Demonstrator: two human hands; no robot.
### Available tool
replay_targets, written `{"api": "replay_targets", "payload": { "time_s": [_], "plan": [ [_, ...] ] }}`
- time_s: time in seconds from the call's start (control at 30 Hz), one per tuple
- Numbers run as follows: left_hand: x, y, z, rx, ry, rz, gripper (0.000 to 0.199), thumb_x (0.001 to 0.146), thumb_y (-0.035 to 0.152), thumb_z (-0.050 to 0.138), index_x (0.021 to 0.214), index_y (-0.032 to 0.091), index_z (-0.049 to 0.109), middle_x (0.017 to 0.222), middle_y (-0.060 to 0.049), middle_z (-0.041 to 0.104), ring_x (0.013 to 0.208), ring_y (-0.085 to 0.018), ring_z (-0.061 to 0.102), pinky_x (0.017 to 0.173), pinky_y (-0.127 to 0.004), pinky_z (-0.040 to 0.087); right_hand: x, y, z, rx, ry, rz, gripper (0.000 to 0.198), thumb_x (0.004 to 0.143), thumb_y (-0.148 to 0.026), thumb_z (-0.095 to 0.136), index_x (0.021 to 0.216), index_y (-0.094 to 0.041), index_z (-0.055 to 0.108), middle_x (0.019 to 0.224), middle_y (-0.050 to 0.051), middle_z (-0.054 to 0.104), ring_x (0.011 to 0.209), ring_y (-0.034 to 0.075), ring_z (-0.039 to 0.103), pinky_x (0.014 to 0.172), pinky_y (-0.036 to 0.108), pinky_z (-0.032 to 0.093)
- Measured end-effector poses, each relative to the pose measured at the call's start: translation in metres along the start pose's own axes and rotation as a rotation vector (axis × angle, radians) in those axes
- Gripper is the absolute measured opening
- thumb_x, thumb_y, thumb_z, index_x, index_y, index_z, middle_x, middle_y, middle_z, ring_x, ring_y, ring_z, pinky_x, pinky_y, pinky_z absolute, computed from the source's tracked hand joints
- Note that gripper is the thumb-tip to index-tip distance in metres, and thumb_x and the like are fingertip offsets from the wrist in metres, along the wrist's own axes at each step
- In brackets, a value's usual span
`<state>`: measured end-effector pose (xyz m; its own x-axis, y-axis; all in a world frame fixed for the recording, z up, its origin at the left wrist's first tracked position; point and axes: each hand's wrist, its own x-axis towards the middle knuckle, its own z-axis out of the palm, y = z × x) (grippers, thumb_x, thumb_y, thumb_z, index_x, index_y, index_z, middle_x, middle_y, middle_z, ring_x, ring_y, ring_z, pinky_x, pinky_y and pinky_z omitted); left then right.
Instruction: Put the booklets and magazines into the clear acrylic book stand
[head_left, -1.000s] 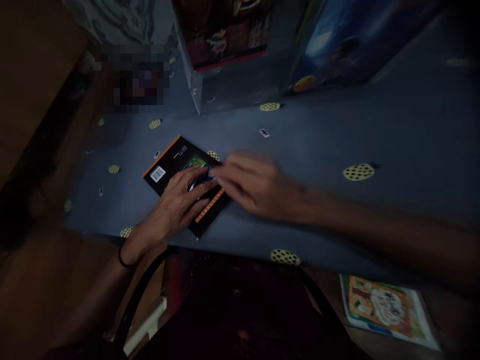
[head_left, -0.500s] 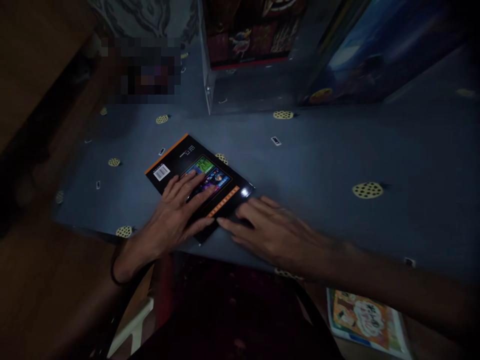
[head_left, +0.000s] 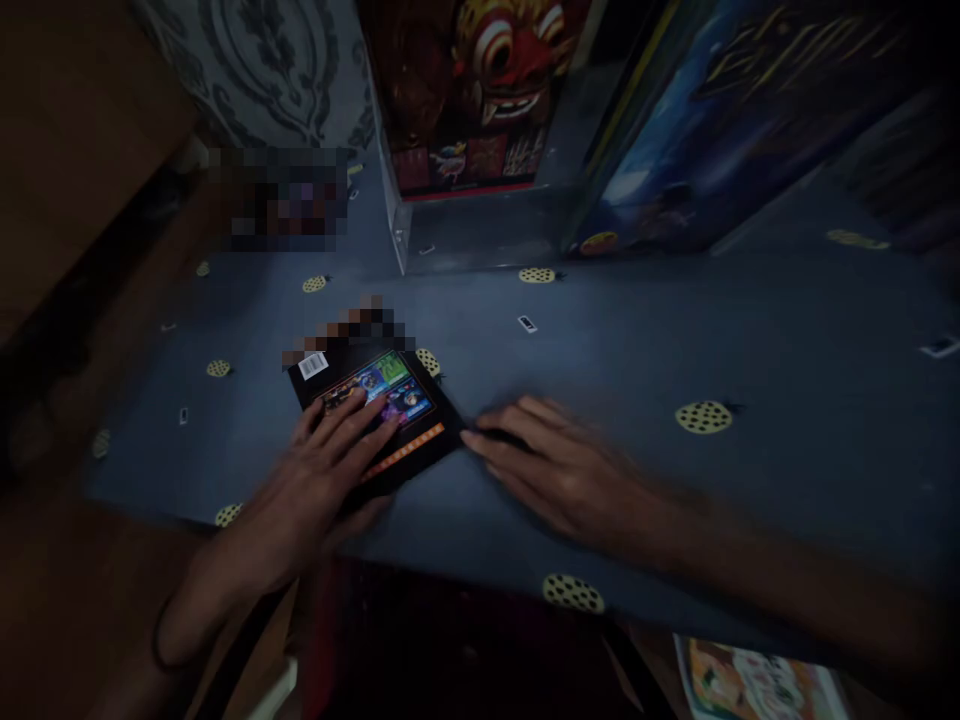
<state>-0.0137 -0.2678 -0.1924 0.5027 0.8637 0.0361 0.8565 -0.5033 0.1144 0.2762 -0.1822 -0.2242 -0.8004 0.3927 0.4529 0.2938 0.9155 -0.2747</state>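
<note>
One black booklet (head_left: pixel 409 398) is partly covered, near the front edge of the desk (head_left: pixel 615 340), by the spread left hand (head_left: pixel 319 490) — nothing clasped; its corner is met by the right hand (head_left: pixel 555 465), grip narrowed — hold unclear. Rightward, room is left.

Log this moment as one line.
left hand: fingers on book | right hand: at book's right corner, grip unclear | book: on table, barcode showing
</note>
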Motion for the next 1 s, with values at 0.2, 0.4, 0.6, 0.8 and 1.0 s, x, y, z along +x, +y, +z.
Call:
{"api": "replay_targets", "payload": {
  "time_s": [0.2, 0.4, 0.6, 0.8, 1.0],
  "plan": [
    [-0.034, -0.049, -0.024, 0.101, -0.1, -0.075, 0.049, 0.104, 0.033, 0.047, 0.153, 0.037, 0.044, 0.159, -0.007, 0.048, 0.146, -0.03, 0.046, 0.113, -0.057, 0.043, 0.029, -0.015, 0.011, 0.117, -0.19, -0.196, 0.031, 0.102, -0.012, 0.045, 0.128, -0.01, 0.063, 0.119, 0.012, 0.071, 0.103, 0.021, 0.062, 0.087, 0.038, 0.053],
    [-0.03, -0.046, -0.026, 0.14, -0.041, -0.07, 0.041, 0.104, 0.035, 0.048, 0.143, 0.025, 0.054, 0.152, -0.015, 0.054, 0.136, -0.032, 0.056, 0.107, -0.056, 0.05, 0.054, -0.004, 0.029, 0.232, -0.11, -0.239, 0.026, 0.101, -0.01, 0.047, 0.117, -0.013, 0.067, 0.11, 0.01, 0.072, 0.098, 0.02, 0.063, 0.089, 0.036, 0.055],
    [0.0, -0.004, -0.008, 0.081, 0.1, -0.06, 0.038, 0.1, 0.042, 0.057, 0.131, 0.02, 0.057, 0.135, -0.014, 0.063, 0.122, -0.031, 0.061, 0.101, -0.051, 0.054, 0.073, 0.028, 0.036, 0.373, 0.033, -0.06, 0.027, 0.099, -0.011, 0.052, 0.121, -0.015, 0.068, 0.114, 0.01, 0.072, 0.111, 0.022, 0.061, 0.1, 0.044, 0.053],
    [0.003, 0.006, -0.009, 0.053, 0.165, -0.025, 0.024, 0.102, 0.029, 0.058, 0.124, 0.02, 0.061, 0.117, -0.01, 0.069, 0.104, -0.025, 0.065, 0.089, -0.04, 0.057, 0.079, 0.039, 0.041, 0.445, -0.032, -0.062, 0.03, 0.098, -0.012, 0.05, 0.119, -0.016, 0.072, 0.128, 0.011, 0.07, 0.123, 0.024, 0.057, 0.106, 0.049, 0.048],
    [0.004, 0.004, -0.013, -0.118, 0.195, -0.066, 0.019, 0.103, 0.018, 0.052, 0.117, 0.019, 0.066, 0.11, -0.007, 0.07, 0.1, -0.019, 0.066, 0.086, -0.033, 0.056, 0.077, 0.038, 0.039, 0.446, -0.05, -0.051, 0.031, 0.098, -0.012, 0.049, 0.116, -0.019, 0.074, 0.129, 0.009, 0.071, 0.121, 0.023, 0.06, 0.106, 0.049, 0.047]
  ]
}}
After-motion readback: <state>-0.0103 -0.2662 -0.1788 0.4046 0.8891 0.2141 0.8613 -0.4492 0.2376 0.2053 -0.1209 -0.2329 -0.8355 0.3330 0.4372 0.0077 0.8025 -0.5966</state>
